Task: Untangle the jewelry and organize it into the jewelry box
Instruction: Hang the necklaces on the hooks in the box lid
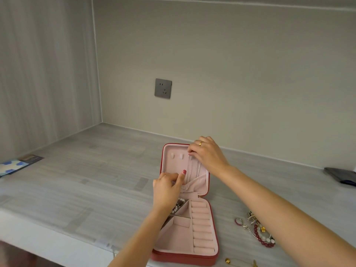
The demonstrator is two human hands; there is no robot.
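Observation:
A red jewelry box (215, 224) with pale pink lining lies open on the counter, its lid flat behind the tray. My right hand (208, 154) pinches the top of a thin silver necklace (198, 167) at the hooks near the lid's upper edge. The chains hang down into the lid's elastic pocket (194, 185). My left hand (168, 186) grips the pocket's edge and pulls it open. A pearl piece (178, 204) lies in a tray compartment, partly hidden by my left wrist. The ring rolls (202, 226) hold nothing.
Loose jewelry lies right of the box: a pink ring (238, 221), a tangle of red and white bead bracelets (261, 233), and gold pieces (240, 262) at the front edge. A blue card (17, 165) lies far left, a dark wallet (341, 175) far right, a wall socket (163, 88) behind.

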